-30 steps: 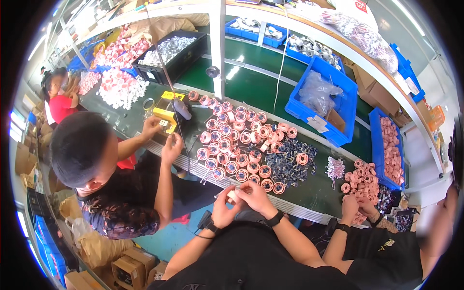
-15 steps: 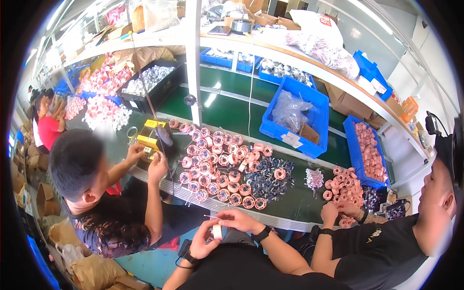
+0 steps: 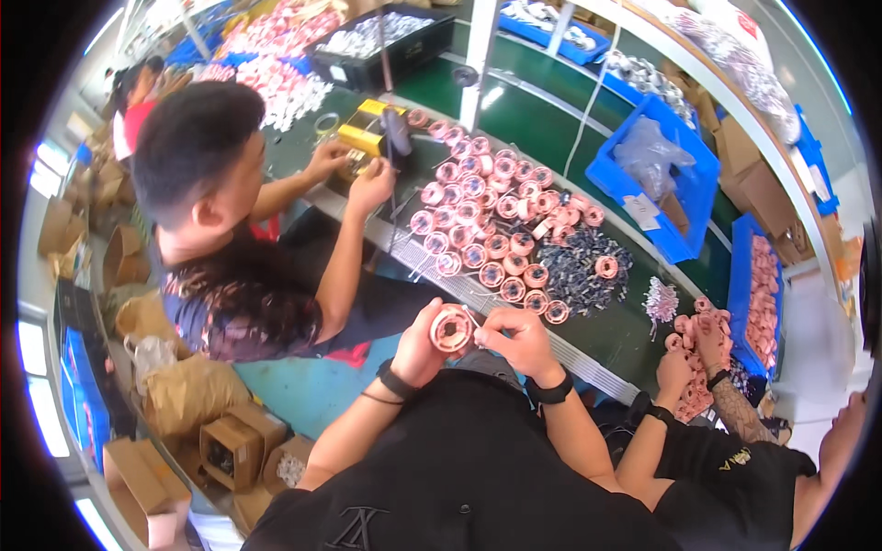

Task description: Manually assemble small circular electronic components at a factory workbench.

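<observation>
My left hand [image 3: 418, 347] is closed round a pink round plastic housing [image 3: 451, 328], its open ring-shaped face turned up and copper-toned parts showing inside. Close against its right side, my right hand [image 3: 522, 342] pinches a thin pale wire [image 3: 474, 323] beside the rim. Both hands are above my lap, just short of the bench edge. Beyond them on the bench stand many like pink housings [image 3: 497, 246], grouped beside a heap of small dark parts [image 3: 588, 275].
A co-worker's hands [image 3: 354, 174] work by a yellow device [image 3: 363, 133] at left. Another person's hands [image 3: 684, 363] reach into a pink pile at right. Blue bins [image 3: 675, 243] stand behind, near a white bundle [image 3: 660, 301]. Cardboard boxes [image 3: 243, 441] lie lower left.
The view has swung, shifting the scene. My left hand has turned the housing from its side to face up. My right hand has drawn back from over it to a pinch at its right side.
</observation>
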{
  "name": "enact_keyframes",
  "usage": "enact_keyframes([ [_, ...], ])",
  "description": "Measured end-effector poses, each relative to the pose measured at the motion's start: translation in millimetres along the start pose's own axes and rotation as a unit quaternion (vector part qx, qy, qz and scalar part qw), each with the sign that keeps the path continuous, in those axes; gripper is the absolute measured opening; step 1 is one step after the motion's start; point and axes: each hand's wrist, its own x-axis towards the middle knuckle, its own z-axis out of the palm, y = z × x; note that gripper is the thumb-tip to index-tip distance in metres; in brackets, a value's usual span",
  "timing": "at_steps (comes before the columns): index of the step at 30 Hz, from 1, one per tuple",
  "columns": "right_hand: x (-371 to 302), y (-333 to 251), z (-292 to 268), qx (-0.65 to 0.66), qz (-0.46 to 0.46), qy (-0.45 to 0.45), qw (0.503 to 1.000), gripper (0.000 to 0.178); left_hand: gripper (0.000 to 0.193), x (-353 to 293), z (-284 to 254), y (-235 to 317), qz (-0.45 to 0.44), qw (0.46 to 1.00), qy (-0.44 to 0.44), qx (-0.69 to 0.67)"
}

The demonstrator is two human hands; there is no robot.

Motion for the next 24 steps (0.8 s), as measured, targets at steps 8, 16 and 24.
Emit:
enact_keyframes([
  [8, 3, -9, 26, -0.249, -0.169, -0.010, 0.954, 0.012, 0.043, -13, 3, -1, -0.018, 0.993, 0.117, -0.028],
  [16, 0, -6, 35, -0.339, -0.160, 0.027, 0.927, 0.014, 0.039, -16, -3, -8, -0.002, 0.993, 0.040, 0.113],
  [24, -2, -7, 26, -0.223, -0.140, 0.121, 0.957, 0.015, 0.033, -17, -5, -6, 0.090, 0.996, 0.021, 0.010],
])
